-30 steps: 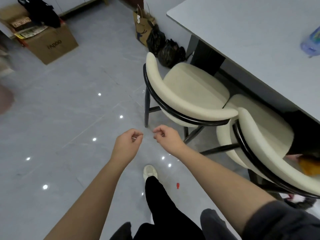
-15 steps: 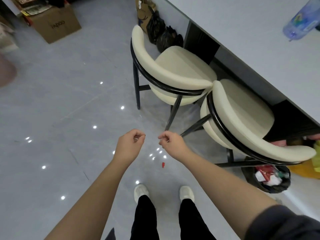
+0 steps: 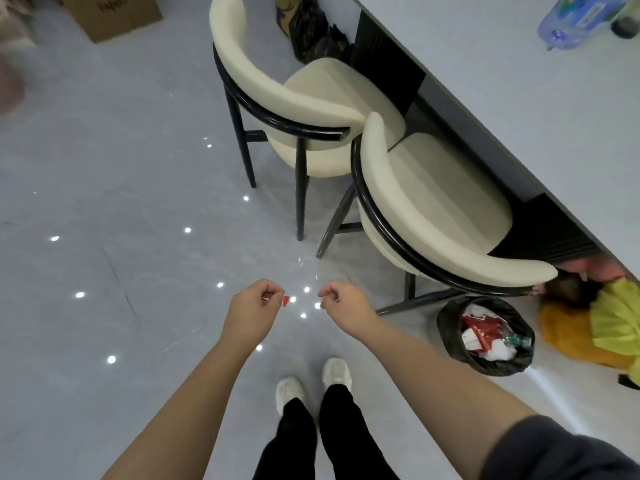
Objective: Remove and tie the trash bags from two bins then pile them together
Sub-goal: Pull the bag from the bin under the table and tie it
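Black trash bag [image 3: 447, 329], open-topped and full of rubbish, on the floor [image 3: 104, 168] at right, beside the near chair [image 3: 433, 188] by the table [image 3: 519, 98].
Left hand [image 3: 254, 306] and right hand [image 3: 346, 303] held out, fingers curled closed, nothing seen in either; both apart from the bag.

You stand on a glossy grey floor [image 3: 104, 174] flecked with light glints; at one o'clock two cream chairs [image 3: 446, 195] face the grey table [image 3: 519, 109].

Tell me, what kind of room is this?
Probably a dining area in a home: two cream cushioned chairs with black metal frames sit at a long grey table, with a black-bagged rubbish bin beside them.
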A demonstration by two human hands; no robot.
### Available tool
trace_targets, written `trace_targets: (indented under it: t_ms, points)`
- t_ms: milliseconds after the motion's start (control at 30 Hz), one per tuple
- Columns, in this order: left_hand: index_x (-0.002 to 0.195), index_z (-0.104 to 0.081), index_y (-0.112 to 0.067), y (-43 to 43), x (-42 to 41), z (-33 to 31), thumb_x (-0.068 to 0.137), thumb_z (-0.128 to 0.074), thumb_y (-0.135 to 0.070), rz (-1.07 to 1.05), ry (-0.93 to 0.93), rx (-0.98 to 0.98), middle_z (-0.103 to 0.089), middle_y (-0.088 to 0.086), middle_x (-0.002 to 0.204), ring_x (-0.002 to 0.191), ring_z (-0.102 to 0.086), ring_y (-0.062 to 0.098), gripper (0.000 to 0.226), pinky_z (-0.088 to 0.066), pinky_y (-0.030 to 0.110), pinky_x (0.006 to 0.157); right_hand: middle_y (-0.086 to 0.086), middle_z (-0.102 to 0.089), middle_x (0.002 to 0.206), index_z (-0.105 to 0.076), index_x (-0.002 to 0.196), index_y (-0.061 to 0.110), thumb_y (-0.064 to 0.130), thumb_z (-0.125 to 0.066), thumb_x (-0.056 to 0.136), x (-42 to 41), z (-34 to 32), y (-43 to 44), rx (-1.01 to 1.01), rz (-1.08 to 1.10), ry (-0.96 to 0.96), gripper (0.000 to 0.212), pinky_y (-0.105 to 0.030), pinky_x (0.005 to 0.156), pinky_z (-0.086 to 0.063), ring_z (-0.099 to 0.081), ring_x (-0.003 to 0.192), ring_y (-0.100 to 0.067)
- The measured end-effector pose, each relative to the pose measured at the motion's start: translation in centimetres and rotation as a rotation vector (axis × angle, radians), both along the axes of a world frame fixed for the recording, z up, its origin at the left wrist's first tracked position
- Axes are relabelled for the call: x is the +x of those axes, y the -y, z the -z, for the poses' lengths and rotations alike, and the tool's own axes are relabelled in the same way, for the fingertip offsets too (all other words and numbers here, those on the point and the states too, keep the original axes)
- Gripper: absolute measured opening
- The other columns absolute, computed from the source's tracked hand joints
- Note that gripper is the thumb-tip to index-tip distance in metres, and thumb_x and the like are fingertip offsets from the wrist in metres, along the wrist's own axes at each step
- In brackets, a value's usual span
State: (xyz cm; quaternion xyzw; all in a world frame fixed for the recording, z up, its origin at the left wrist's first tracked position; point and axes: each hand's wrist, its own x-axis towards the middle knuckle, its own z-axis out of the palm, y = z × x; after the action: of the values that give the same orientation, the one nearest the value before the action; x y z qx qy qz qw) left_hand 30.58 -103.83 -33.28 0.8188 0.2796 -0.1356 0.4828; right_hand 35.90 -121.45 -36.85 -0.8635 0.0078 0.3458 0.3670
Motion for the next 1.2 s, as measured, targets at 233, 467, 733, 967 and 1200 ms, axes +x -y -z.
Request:
trace_targets:
  t_ms: [233, 467, 733, 967, 1200]
  points:
    - [0.077, -0.066, -0.021, 5.2, -1.5, 7.0, 0.086, -0.059, -0.016, 0.108, -0.025, -0.026, -0.067, -0.006, 0.078, 0.076, -0.062, 0.009, 0.012, -0.046, 0.019, 0.067, 0.002, -0.067, 0.094, -0.065, 0.097, 0.021, 0.015, -0.049, 0.088, -4.3, 6.6, 5.3, -0.055, 0.076, -0.023, 0.020, -0.030, 0.078, -0.052, -0.063, 0.085, -0.017]
    - [0.083, -0.067, -0.017, 12.0, -2.7, 13.3, 0.087, -0.059, -0.018, 0.215, -0.043, -0.008, -0.066, -0.005, 0.079, 0.077, -0.063, 0.012, 0.009, -0.042, 0.014, 0.079, 0.002, -0.067, 0.092, -0.063, 0.089, 0.028, 0.016, -0.051, 0.085, -6.5, 13.1, 11.7, -0.107, 0.131, -0.060, 0.017, -0.034, 0.082, -0.054, -0.064, 0.086, -0.018]
    - [0.084, -0.067, -0.018, 23.3, -7.9, 20.6, 0.088, -0.057, -0.019, 0.249, -0.049, 0.047, -0.067, -0.008, 0.084, 0.077, -0.063, 0.009, 0.011, -0.049, 0.022, 0.070, -0.001, -0.069, 0.097, -0.060, 0.085, 0.027, 0.017, -0.045, 0.087, -9.4, 20.6, 22.8, -0.107, 0.136, -0.061, 0.018, -0.036, 0.084, -0.054, -0.063, 0.091, -0.019]
    - [0.078, -0.066, -0.021, 34.3, -9.6, 28.0, 0.087, -0.057, -0.021, 0.290, -0.048, -0.014, -0.065, -0.013, 0.079, 0.072, -0.059, 0.004, 0.012, -0.043, 0.014, 0.063, -0.004, -0.067, 0.103, -0.064, 0.096, 0.020, 0.019, -0.046, 0.089, -11.1, 27.4, 36.1, -0.330, 0.059, 0.054, 0.019, -0.034, 0.082, -0.051, -0.062, 0.097, -0.026]
    - [0.081, -0.067, -0.012, 39.5, -4.9, 36.9, 0.087, -0.056, -0.017, 0.400, 0.051, -0.040, -0.068, -0.001, 0.083, 0.078, -0.063, 0.017, 0.013, -0.050, 0.027, 0.070, -0.009, -0.051, 0.125, -0.051, 0.122, 0.013, 0.028, -0.054, 0.090, -8.3, 35.2, 43.5, -0.731, 0.077, 0.404, 0.035, -0.041, 0.091, -0.043, -0.049, 0.117, -0.029]
